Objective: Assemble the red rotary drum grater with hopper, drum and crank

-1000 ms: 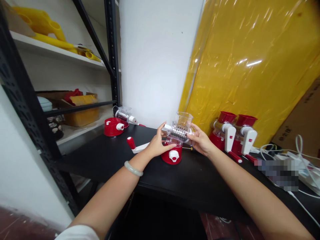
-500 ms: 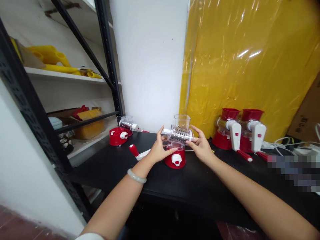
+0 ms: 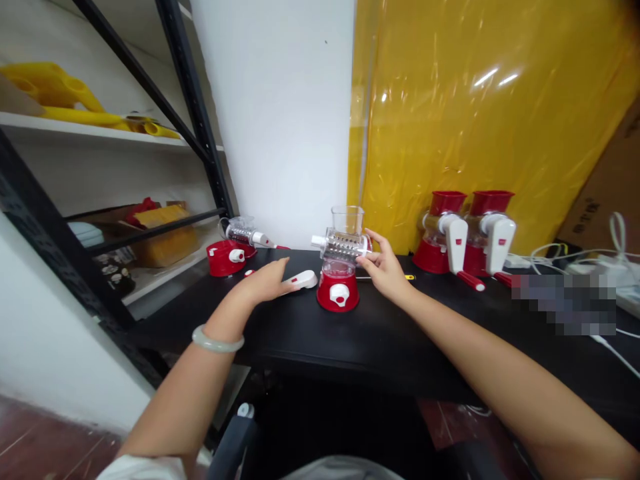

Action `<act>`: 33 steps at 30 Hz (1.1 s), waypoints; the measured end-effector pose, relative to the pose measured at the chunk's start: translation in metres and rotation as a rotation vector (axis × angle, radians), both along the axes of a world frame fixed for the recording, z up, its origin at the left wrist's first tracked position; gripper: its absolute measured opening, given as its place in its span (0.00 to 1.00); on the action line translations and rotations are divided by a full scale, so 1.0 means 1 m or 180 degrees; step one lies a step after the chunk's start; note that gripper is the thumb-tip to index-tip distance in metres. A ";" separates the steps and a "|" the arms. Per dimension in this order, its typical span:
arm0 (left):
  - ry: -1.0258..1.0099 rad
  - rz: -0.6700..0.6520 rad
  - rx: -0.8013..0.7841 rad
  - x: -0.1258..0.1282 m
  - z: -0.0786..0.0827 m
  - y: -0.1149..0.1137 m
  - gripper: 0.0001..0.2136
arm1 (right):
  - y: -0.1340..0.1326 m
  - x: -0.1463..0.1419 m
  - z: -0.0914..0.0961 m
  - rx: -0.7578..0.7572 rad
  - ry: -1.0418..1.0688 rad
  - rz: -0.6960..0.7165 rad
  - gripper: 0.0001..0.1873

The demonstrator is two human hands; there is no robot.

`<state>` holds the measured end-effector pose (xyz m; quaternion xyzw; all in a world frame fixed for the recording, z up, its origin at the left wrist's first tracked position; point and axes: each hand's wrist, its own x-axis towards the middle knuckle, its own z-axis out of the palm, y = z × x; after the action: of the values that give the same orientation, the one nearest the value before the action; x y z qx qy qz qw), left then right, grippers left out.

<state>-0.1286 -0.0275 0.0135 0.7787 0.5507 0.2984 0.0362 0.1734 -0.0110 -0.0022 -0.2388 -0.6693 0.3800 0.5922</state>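
Observation:
A rotary grater with a red base (image 3: 338, 293) stands upright in front of me, its clear hopper (image 3: 347, 219) on top. Inside its clear housing lies a perforated metal drum (image 3: 345, 245), with a white stub sticking out to the left. My right hand (image 3: 385, 269) grips the drum's right end between thumb and fingers. Over a white crank handle (image 3: 301, 280) on the table is my left hand (image 3: 264, 281); it covers the middle of the crank, and its fingers are mostly hidden. The crank's red knob (image 3: 249, 272) peeks out beyond the hand.
Another grater (image 3: 226, 259) with a clear body sits at the back left. Two assembled graters (image 3: 447, 230) with red hoppers stand at the right. White cables (image 3: 543, 250) lie at the far right of the black table (image 3: 380, 333). A black-framed shelf (image 3: 193, 100) rises at left.
My left hand has left the grater and moved left and down to the crank handle. My right hand stays at the drum's right end. The camera view has shifted slightly.

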 end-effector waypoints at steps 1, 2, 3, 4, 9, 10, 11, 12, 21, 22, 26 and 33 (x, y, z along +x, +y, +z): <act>0.0158 0.0099 -0.0124 -0.002 -0.005 0.001 0.29 | 0.001 0.000 0.000 0.0008 -0.0014 -0.0026 0.40; 0.0300 0.0174 -0.0258 -0.002 -0.010 0.001 0.26 | 0.001 0.000 0.000 0.0016 -0.0027 -0.0047 0.40; 0.0420 0.0214 -0.0369 0.000 -0.016 0.001 0.24 | 0.001 0.000 -0.001 0.0024 -0.0040 -0.0062 0.40; 0.0493 0.0218 -0.0412 0.003 -0.020 0.000 0.22 | 0.002 0.000 -0.001 0.0032 -0.0055 -0.0069 0.40; 0.0555 0.0065 -0.0445 0.016 -0.015 0.007 0.14 | 0.001 0.000 -0.002 0.0086 -0.0105 -0.0129 0.38; 0.0476 0.0017 -0.0406 0.016 -0.007 0.011 0.13 | 0.000 0.000 -0.002 0.0095 -0.0104 -0.0152 0.38; 0.0360 -0.0037 -0.0347 0.015 0.003 0.017 0.13 | -0.001 -0.001 -0.002 0.0102 -0.0102 -0.0177 0.37; 0.0211 -0.0092 -0.0269 0.013 0.014 0.022 0.13 | -0.002 -0.002 -0.002 0.0108 -0.0100 -0.0203 0.36; -0.1674 -0.0590 0.0156 0.022 0.026 0.045 0.17 | -0.010 -0.006 -0.006 0.0153 -0.0061 -0.0407 0.33; -0.1793 -0.0669 0.0135 0.025 0.019 0.044 0.17 | -0.010 -0.007 -0.007 0.0162 -0.0057 -0.0415 0.33; -0.2126 -0.0971 -0.0039 0.030 0.004 0.040 0.16 | -0.011 -0.008 -0.008 0.0210 -0.0058 -0.0420 0.31; -0.2601 -0.1249 -0.0485 0.036 0.004 0.037 0.14 | -0.020 -0.008 -0.008 0.0257 -0.0190 -0.0618 0.31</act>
<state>-0.0931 0.0094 0.0170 0.6818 0.3538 0.5271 0.3635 0.1651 -0.0305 -0.0102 -0.2897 -0.6751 0.2863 0.6151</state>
